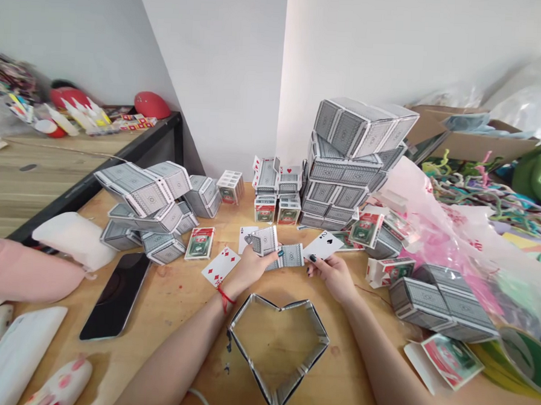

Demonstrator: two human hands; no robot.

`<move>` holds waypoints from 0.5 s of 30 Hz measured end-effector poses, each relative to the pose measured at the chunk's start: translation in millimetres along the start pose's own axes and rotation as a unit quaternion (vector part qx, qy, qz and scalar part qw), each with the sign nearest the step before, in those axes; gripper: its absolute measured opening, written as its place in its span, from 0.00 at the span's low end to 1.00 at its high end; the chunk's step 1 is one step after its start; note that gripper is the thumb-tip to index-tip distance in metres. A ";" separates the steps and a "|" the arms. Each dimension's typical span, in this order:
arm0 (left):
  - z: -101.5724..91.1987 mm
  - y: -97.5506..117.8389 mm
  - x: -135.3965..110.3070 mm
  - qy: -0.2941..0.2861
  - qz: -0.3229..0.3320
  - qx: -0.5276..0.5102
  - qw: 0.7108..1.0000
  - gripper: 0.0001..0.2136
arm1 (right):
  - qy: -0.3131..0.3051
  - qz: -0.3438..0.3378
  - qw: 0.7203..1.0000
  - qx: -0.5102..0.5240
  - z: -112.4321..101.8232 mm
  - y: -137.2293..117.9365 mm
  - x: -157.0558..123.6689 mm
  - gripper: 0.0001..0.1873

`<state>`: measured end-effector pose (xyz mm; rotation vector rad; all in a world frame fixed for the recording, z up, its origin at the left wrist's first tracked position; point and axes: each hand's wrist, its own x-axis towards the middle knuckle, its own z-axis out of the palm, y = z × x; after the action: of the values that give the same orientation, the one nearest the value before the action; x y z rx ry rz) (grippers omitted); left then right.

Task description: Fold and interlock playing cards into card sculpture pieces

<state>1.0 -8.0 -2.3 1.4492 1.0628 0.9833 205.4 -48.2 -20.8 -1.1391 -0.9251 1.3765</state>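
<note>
My left hand (254, 266) is closed on a small bunch of grey-backed playing cards (264, 239). In my right hand (331, 274) a two of spades (323, 244) is pinched between thumb and fingers, its face up. A folded strip of cards (291, 255), grey backs showing, lies between the two hands; whether either hand grips it I cannot tell. Beside my left wrist lies a diamond card (222, 266), and an ace (245, 237) shows partly behind the bunch. Between my forearms a heart-shaped frame of cards (279, 312) stands on the table.
Stacked card blocks (340, 170) rise at the back right, with lower stacks (144, 190) at the left. Card boxes (200, 243) stand about the table. A phone (115, 296) lies left, a roll of yellow tape (511, 360) right. Pink plastic (433, 205) covers the right side.
</note>
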 end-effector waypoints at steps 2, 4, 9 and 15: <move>-0.4 -0.8 0.2 0.000 -0.003 -0.003 1.000 0.15 | 0.005 0.003 1.000 -0.010 -0.3 1.0 0.1 0.16; -1.0 -1.7 0.6 -0.002 -0.008 -0.005 1.000 0.15 | 0.003 0.016 1.000 -0.013 0.0 1.0 -0.6 0.16; -2.8 -1.3 0.8 -0.005 -0.006 -0.001 1.000 0.14 | 0.013 0.024 0.999 -0.020 4.7 -2.4 -3.8 0.17; -2.9 3.6 -1.1 -0.038 -0.004 0.030 0.999 0.15 | 0.032 -0.006 0.997 -0.067 11.9 -5.3 -5.5 0.16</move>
<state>-1.7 -8.5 1.6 1.5173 1.0493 0.8891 195.0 -52.2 -12.1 -1.2699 -0.9885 1.2757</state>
